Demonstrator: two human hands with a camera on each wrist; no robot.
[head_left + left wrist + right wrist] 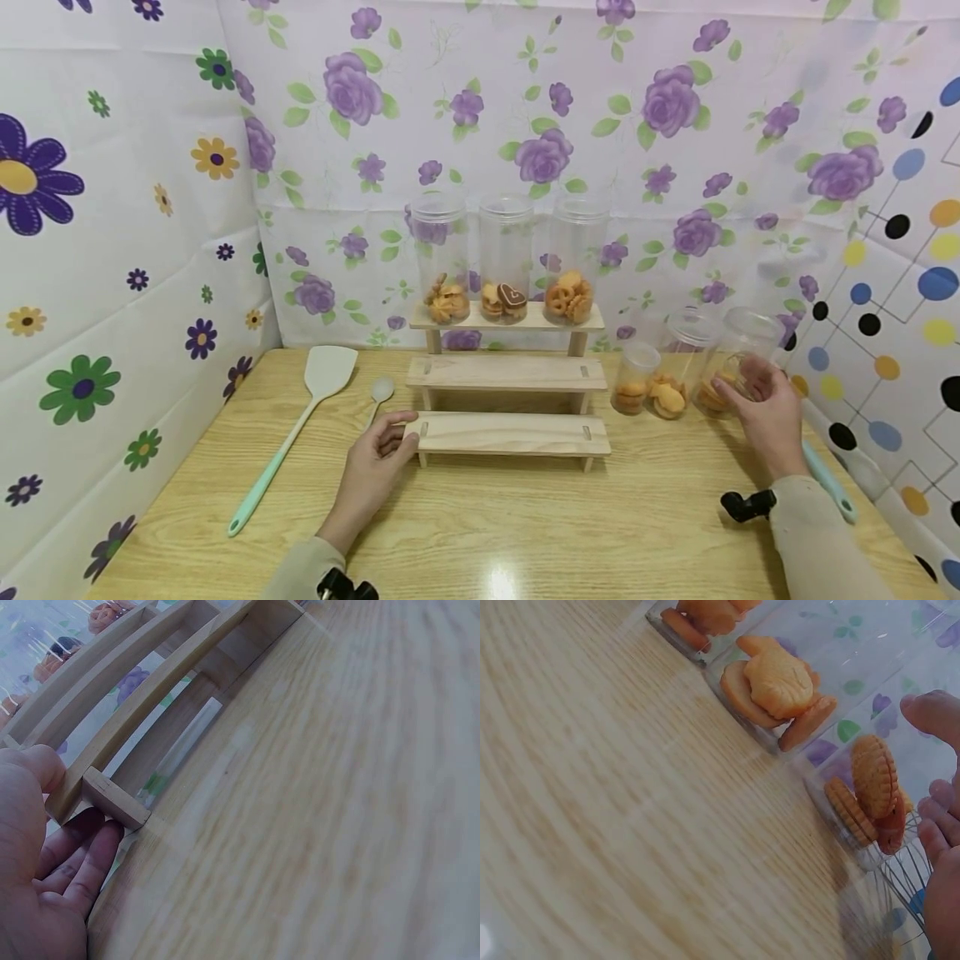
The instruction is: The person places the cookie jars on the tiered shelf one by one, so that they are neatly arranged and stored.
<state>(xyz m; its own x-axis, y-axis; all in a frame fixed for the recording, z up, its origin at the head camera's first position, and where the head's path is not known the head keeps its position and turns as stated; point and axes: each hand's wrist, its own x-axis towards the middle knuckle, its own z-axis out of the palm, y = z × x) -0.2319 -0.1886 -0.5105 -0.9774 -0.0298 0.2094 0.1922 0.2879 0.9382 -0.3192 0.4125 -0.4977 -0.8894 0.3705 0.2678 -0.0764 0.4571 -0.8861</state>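
My left hand [378, 458] holds the left end of the lowest step of a three-step wooden display stand [510, 433]. In the left wrist view the thumb lies over the board [112, 739] and the fingers sit under its end, by the leg. On the right, my right hand [772, 408] is beside a clear jar of cookies [716, 392], the rightmost of three. The right wrist view shows thumb and fingers spread apart near this jar [874, 787], with a gap visible between them and it. Fish-shaped cookies [780, 682] fill the bottom of the neighbouring jar.
Three tall clear jars [506, 250] with cookies stand on the top step. A short jar [637, 379] is right of the stand. A spatula [292, 433] and small spoon [382, 390] lie left. A whisk's wires [907, 877] and a mint handle [828, 483] are at right.
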